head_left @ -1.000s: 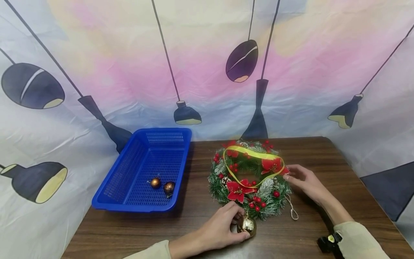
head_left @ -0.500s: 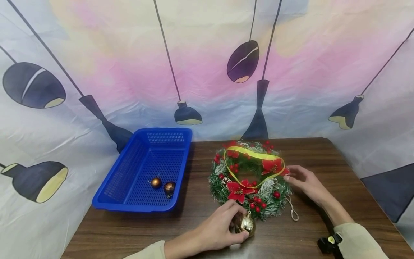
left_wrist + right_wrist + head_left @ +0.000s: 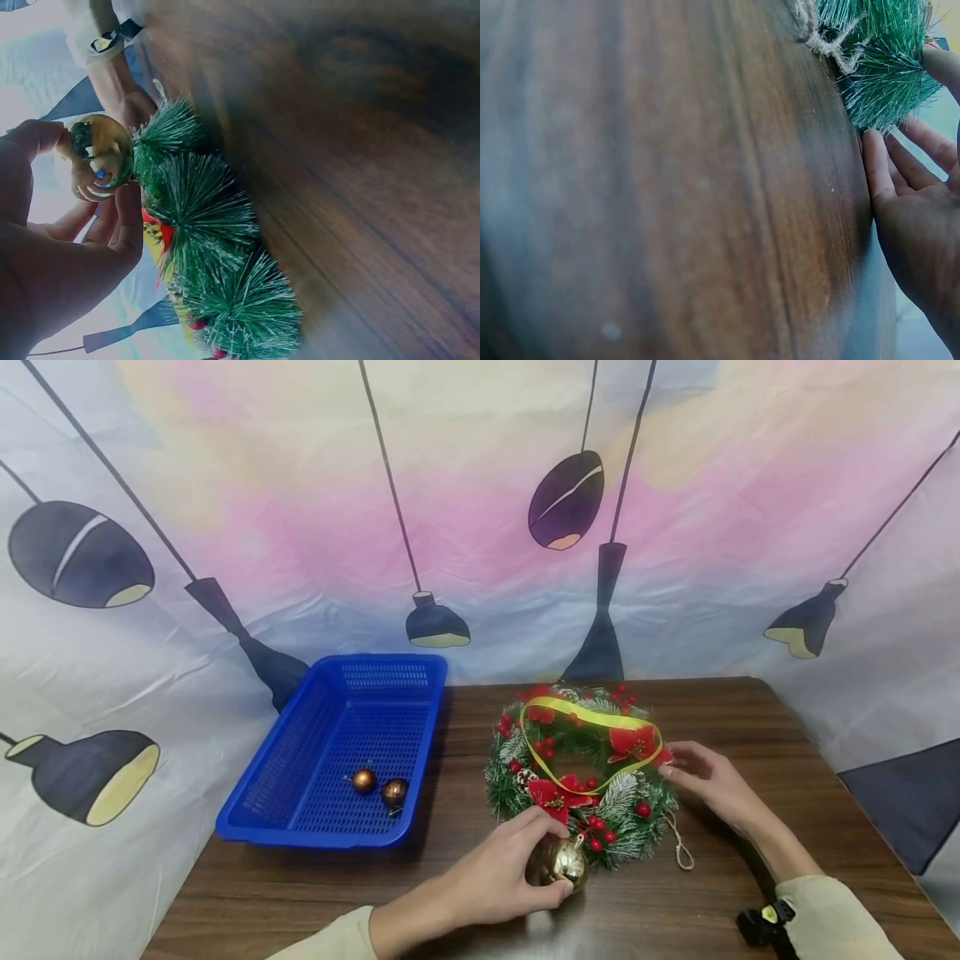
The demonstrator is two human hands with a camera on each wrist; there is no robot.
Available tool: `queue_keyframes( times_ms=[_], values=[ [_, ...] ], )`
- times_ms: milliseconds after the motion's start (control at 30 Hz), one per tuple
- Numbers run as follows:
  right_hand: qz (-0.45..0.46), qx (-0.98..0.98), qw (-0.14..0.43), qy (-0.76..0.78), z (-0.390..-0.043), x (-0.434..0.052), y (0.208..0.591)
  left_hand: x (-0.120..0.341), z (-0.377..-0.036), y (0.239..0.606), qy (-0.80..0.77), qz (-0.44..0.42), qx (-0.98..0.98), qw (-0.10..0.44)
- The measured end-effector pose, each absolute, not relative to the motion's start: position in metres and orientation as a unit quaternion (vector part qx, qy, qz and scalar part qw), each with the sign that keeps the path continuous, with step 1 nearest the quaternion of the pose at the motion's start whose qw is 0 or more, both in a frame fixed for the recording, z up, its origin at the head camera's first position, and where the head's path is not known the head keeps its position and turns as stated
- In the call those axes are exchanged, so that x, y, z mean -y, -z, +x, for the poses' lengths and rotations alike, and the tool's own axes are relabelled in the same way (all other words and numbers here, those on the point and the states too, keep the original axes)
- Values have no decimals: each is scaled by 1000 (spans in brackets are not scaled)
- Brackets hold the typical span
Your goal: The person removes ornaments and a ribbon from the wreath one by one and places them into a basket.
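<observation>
My left hand [image 3: 495, 872] pinches a shiny gold bauble [image 3: 570, 863] between thumb and fingers, just in front of the wreath's near edge. The bauble's small hanging cap points upward. A green Christmas wreath [image 3: 633, 837] lies on the table, trimmed with red poinsettias, berries and frosted sprigs. Across its top lies a loop of yellow ribbon [image 3: 588, 713]. At the wreath's right side, my right hand [image 3: 712, 787] holds the edge, thumb above and fingers lower down among the needles [image 3: 889, 86]. A twine loop [image 3: 681, 847] sticks out beside it.
A blue plastic basket [image 3: 251, 828] stands on the left with two bronze baubles, one [image 3: 363, 780] smaller than the other [image 3: 393, 792]. The wooden table [image 3: 757, 735] ends at a printed cloth backdrop [image 3: 480, 527]. A black strap device [image 3: 763, 922] sits at my right wrist.
My left hand has lifted the gold bauble slightly and moved it a little left and toward the wreath. The right hand and the wreath stay as they were.
</observation>
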State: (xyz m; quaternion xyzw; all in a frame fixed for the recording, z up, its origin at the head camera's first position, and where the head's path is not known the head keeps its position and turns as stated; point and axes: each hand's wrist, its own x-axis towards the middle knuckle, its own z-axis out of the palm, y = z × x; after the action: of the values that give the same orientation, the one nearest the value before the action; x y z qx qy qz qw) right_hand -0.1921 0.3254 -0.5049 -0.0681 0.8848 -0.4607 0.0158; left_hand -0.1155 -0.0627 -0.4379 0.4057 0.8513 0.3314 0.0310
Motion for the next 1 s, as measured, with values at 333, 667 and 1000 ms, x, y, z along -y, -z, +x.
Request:
queue_keyframes(
  times_ms=[333,667,1000],
  values=[
    [-68,-886,16,459,-191,-325,504,56,-118,434,-328,394,-858,16],
    [-70,-885,16,461,-190,-326,505,44,-126,426,-338,388,-857,20],
    [-70,-884,12,461,-191,-326,505,40,-127,422,-322,391,-861,47]
  ],
)
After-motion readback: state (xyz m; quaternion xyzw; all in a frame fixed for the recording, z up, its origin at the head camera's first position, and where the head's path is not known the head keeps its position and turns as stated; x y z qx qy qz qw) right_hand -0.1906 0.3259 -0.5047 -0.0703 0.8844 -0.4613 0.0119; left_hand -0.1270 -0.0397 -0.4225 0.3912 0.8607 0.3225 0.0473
